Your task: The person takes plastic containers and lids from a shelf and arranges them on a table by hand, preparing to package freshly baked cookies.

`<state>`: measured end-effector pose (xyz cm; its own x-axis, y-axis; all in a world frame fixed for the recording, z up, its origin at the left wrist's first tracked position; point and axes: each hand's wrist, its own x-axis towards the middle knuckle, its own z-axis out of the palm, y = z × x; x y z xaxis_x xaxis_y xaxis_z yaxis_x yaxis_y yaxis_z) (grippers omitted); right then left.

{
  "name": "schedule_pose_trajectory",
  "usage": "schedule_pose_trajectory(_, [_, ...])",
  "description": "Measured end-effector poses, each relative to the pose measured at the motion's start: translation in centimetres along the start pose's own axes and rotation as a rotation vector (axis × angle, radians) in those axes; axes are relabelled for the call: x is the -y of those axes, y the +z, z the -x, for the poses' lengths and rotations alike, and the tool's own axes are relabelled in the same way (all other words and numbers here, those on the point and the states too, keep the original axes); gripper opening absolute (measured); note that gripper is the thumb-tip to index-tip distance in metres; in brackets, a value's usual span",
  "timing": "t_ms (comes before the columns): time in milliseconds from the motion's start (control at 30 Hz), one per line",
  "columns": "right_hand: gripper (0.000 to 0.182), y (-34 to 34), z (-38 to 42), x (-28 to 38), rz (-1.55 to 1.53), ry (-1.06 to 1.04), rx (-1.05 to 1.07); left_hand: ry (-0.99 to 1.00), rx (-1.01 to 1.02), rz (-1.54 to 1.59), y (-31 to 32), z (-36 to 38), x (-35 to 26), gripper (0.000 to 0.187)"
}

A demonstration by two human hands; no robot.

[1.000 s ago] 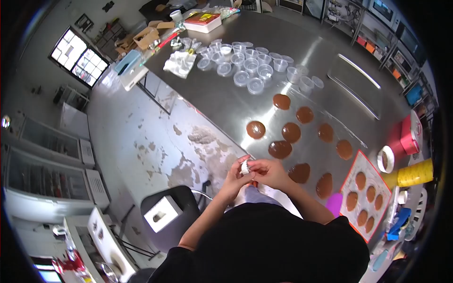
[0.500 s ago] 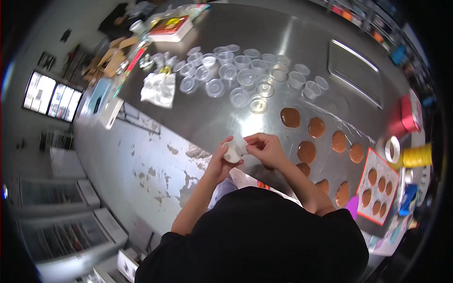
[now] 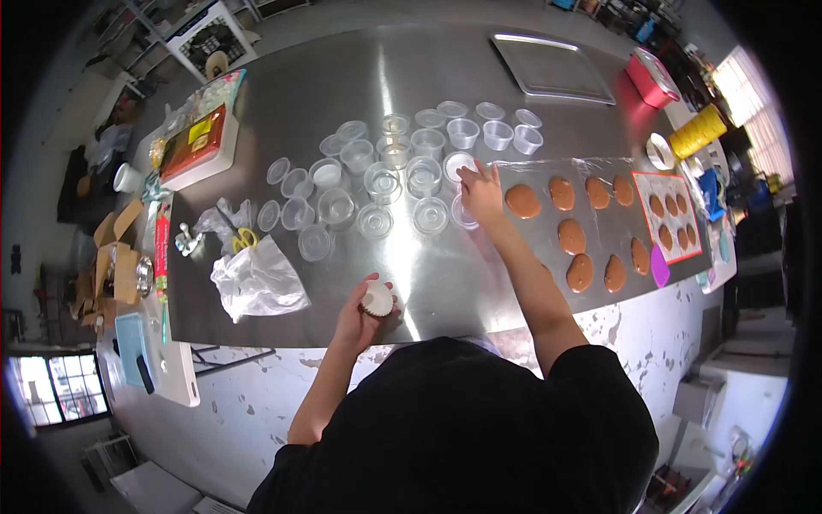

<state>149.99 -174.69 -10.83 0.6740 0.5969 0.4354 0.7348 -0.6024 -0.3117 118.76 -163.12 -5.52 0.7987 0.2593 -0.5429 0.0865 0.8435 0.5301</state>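
Note:
My left hand, near the table's front edge, is closed around a small stack of white fluted paper baking cups. My right hand reaches forward, its fingertips on a single white paper liner at the mouth of a clear plastic cup. The cup itself is mostly hidden by the liner and the hand. Around it stand several clear plastic cups, with round clear lids lying among them. Another cup farther left has something white inside.
Several brown rounds lie on plastic film to the right, more on an orange-edged mat. A metal tray is at the back. On the left are a crumpled white plastic bag, yellow-handled scissors and a red-topped box.
My right hand has left the liner stack and moved forward to a cup, carrying one liner. My left hand keeps the stack. The head view has turned.

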Motion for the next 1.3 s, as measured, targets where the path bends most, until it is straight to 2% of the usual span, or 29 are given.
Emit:
schedule_pose_trajectory(100, [0.028, -0.4, 0.8, 0.5, 0.05, 0.107, 0.126, -0.027, 0.05, 0.077, -1.1, -0.7, -1.4, 0.037])
schedule_pose_trajectory(233, [0.034, -0.8, 0.4, 1.5, 0.073, 0.133, 0.113, -0.053, 0.099, 0.111, -0.4, -2.0, -2.4, 0.037])
schedule_pose_trajectory(300, [0.04, -1.1, -0.3, 2.3, 0.182, 0.159, 0.197, -0.074, 0.108, 0.124, 0.4, -2.9, -2.7, 0.037])
schedule_pose_trajectory(433, [0.04, -0.3, -0.7, 2.8, 0.181, 0.17, 0.211, -0.07, 0.132, 0.143, 1.9, -5.2, -3.0, 0.036])
schedule_pose_trajectory(500, [0.03, -1.4, -0.4, 4.3, -0.109, 0.074, 0.044, -0.066, 0.137, 0.172, 2.7, -6.5, -3.3, 0.034])
schedule_pose_trajectory(533, [0.03, -2.2, -0.2, 5.2, -0.119, 0.066, 0.058, -0.035, 0.132, 0.158, 3.3, -7.3, -3.4, 0.033])
schedule_pose_trajectory(600, [0.02, -4.5, 0.0, 7.3, -1.047, 0.324, 0.345, 0.013, 0.125, 0.118, 4.9, -8.6, -3.9, 0.034])
schedule_pose_trajectory(633, [0.02, -5.9, -0.1, 8.2, -1.056, 0.325, 0.36, 0.017, 0.108, 0.122, 5.4, -9.2, -4.0, 0.034])
schedule_pose_trajectory(700, [0.016, -8.3, -0.5, 9.5, -1.264, 0.326, 0.671, 0.042, 0.182, 0.084, 6.4, -10.0, -4.3, 0.033])
schedule_pose_trajectory(767, [0.017, -8.3, -0.8, 9.6, -1.251, 0.29, 0.723, 0.036, 0.163, 0.047, 7.7, -10.1, -4.5, 0.032])
schedule_pose_trajectory(833, [0.015, -7.5, -0.5, 9.4, -1.408, 0.244, 0.766, 0.001, 0.226, -0.09, 8.5, -10.1, -4.7, 0.034])
schedule_pose_trajectory(933, [0.013, -7.9, -0.7, 9.2, -1.371, 0.32, 0.773, 0.015, 0.2, -0.166, 9.5, -10.3, -4.4, 0.032])
schedule_pose_trajectory(1067, [0.013, -7.6, -0.5, 8.4, -1.482, 0.406, 0.772, 0.012, 0.256, -0.16, 9.7, -10.7, -4.4, 0.031])
schedule_pose_trajectory(1300, [0.012, -7.2, -0.1, 7.0, -1.466, 0.422, 0.775, -0.109, 0.286, -0.115, 10.6, -10.9, -4.7, 0.033])
